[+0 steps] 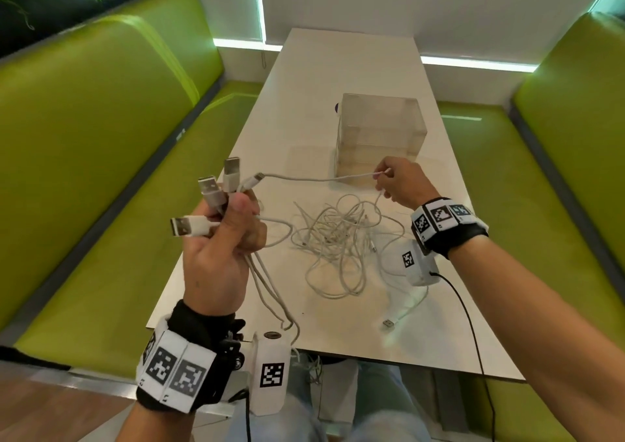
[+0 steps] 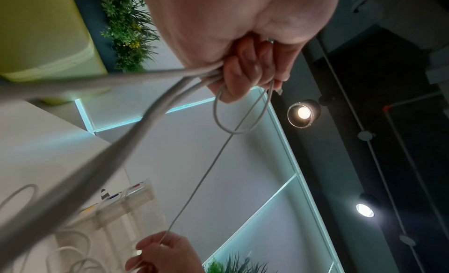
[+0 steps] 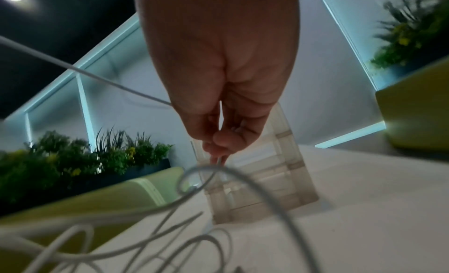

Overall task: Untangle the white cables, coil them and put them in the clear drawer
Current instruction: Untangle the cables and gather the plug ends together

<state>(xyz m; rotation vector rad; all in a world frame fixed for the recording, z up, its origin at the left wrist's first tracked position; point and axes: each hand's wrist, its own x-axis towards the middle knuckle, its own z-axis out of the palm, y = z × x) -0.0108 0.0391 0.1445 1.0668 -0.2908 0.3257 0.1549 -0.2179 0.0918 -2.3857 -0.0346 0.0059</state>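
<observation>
My left hand (image 1: 230,228) is raised above the table's near left corner and grips several white cable ends, their USB plugs (image 1: 211,189) sticking up out of the fist. From that fist one white cable (image 1: 314,178) runs taut to my right hand (image 1: 397,181), which pinches it in front of the clear drawer unit (image 1: 380,137). A tangle of white cables (image 1: 338,235) lies on the white table (image 1: 338,69) between my hands. The left wrist view shows my left fingers (image 2: 245,66) curled round the cables. In the right wrist view my right fingers (image 3: 218,141) pinch a strand before the drawer unit (image 3: 262,181).
Green benches (image 1: 94,144) flank the table on both sides. A loose USB plug (image 1: 389,323) lies near the table's front edge on the right. A black wire (image 1: 470,323) hangs from my right wrist camera. The far half of the table lies behind the drawer unit.
</observation>
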